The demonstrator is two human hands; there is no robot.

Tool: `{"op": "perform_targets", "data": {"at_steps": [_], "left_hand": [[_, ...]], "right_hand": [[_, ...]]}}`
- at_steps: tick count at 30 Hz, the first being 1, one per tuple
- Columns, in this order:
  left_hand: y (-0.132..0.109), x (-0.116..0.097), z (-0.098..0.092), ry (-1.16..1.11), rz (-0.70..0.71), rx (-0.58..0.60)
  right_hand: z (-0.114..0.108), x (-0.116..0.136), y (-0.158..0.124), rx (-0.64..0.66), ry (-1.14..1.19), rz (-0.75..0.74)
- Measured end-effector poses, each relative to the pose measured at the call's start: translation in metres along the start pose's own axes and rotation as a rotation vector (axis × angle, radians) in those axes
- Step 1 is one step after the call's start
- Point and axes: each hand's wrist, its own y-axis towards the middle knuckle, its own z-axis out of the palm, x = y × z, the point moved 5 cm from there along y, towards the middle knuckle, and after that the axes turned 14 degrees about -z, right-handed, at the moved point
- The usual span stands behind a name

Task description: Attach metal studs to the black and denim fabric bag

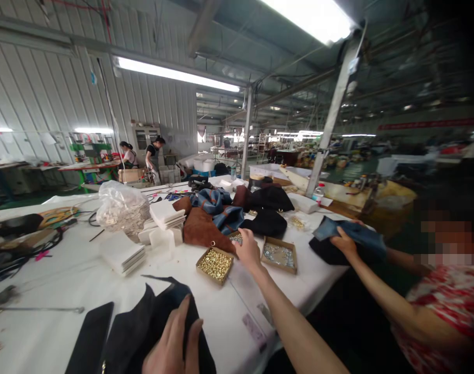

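Note:
At the bottom of the head view my left hand [172, 340] grips a limp black piece [135, 330], leather or cloth, with fingers and thumb bent over it. My right hand [247, 250] reaches forward to a small box of metal parts [235, 237], largely hidden behind it. Its fingertips are drawn together in that box; whatever they pinch cannot be made out. Just left of this hand is a cardboard box of gold-coloured studs [215, 266]. On its right stands another box, holding silver-coloured parts [279, 254].
Brown suede [205, 228], blue pieces [225, 213] and black pieces [266, 221] lie heaped beyond the boxes. White pads [122, 254] and a clear plastic bag [120, 202] occupy the left. A co-worker's hands [344, 243] hold blue material [334, 229] at the table's right edge.

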Motion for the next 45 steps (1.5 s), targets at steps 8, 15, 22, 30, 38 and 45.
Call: {"op": "perform_targets", "data": {"at_steps": [8,15,22,30,38,45], "left_hand": [[0.012,-0.022,0.001,-0.184,-0.135,0.525],[0.003,-0.055,-0.040,0.033,0.042,0.887],[0.038,0.030,-0.129,0.539,-0.060,0.369],[0.014,0.063,-0.159,0.428,-0.136,0.445],[-0.019,0.074,-0.179,0.267,0.264,0.705],[-0.007,0.097,-0.206,0.458,0.350,0.613]], "right_hand": [[-0.042,0.127,-0.110,0.438,0.958,-0.056],[-0.067,0.203,-0.127,0.424,0.268,-0.203],[-0.084,0.215,-0.138,0.355,0.232,-0.369],[-0.105,0.224,-0.163,0.257,0.244,-0.425],[-0.115,0.218,-0.166,0.245,0.072,-0.421],[-0.118,0.226,-0.155,0.270,-0.385,-0.557]]}}
